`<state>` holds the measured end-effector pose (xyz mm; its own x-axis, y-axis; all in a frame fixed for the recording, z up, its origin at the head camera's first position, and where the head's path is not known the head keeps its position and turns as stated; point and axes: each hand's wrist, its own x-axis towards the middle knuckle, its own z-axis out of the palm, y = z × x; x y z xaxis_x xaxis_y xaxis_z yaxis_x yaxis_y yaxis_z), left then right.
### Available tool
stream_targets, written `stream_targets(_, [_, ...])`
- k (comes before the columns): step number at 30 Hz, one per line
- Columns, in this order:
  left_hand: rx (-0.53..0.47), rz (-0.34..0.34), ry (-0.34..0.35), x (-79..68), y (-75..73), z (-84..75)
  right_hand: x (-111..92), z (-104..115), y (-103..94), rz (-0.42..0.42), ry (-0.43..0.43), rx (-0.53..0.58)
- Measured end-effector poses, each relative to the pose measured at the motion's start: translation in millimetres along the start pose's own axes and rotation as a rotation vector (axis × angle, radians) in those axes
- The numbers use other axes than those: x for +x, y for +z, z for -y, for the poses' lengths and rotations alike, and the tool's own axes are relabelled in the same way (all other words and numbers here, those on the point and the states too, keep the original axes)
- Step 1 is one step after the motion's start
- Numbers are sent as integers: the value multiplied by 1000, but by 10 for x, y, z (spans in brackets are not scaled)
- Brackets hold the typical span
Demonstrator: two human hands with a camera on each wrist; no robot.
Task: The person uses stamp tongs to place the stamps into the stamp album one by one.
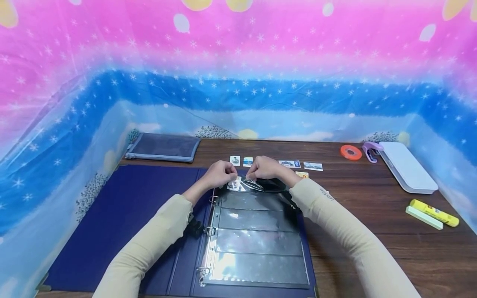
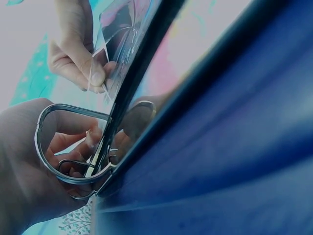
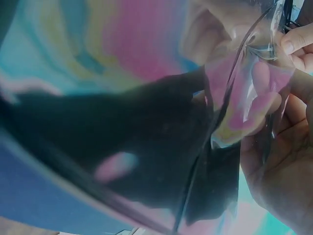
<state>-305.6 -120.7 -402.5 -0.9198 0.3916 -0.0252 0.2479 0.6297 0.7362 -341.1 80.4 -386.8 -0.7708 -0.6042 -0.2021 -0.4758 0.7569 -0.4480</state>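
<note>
A clear-pocketed black stamp page [image 1: 258, 240] sits on the rings of an open navy binder [image 1: 123, 223]. At the page's top left, the left hand [image 1: 220, 174] pinches a small stamp [image 1: 234, 184] by its upper edge. Close beside it, the right hand [image 1: 266, 169] pinches the clear film of the top pocket, which bends and glints under the fingers. In the left wrist view, a metal binder ring [image 2: 41, 139] stands in front of the left hand, and the right hand's thumb and finger grip the film [image 2: 122, 29]. Shiny page film [image 3: 127, 147] covers much of the right wrist view.
Several loose stamps [image 1: 313, 166] lie behind the binder. A zip pouch [image 1: 164, 147] is at the back left. To the right are an orange tape roll [image 1: 350, 152], a purple stapler [image 1: 371, 151], a white case [image 1: 408, 167], a yellow glue stick [image 1: 434, 212] and a pale green bar [image 1: 424, 217].
</note>
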Motion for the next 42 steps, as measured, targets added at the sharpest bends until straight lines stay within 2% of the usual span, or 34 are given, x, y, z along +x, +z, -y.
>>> stream_targets(7, [5,3,16,-29,16,33,-7,-55,52,-43,19,96])
stream_targets(12, [66,32,17,-18,24,61,-10,-116,56,-139,52,129])
stream_targets(19, [150,38,61,-3,31,62,22,-223,-10,-291,182,109])
stream_targets(24, [137,46,59,-12,65,81,48,-339,-37,-294,263,26])
stream_targets(30, [110,36,45,-8,82,89,67,-449,-49,-298,309,-61])
stream_targets(36, [115,21,48,0,65,85,92,-468,-91,-279,330,-50])
stream_targets(42, [134,6,54,19,46,69,154,-461,-129,-272,304,-30])
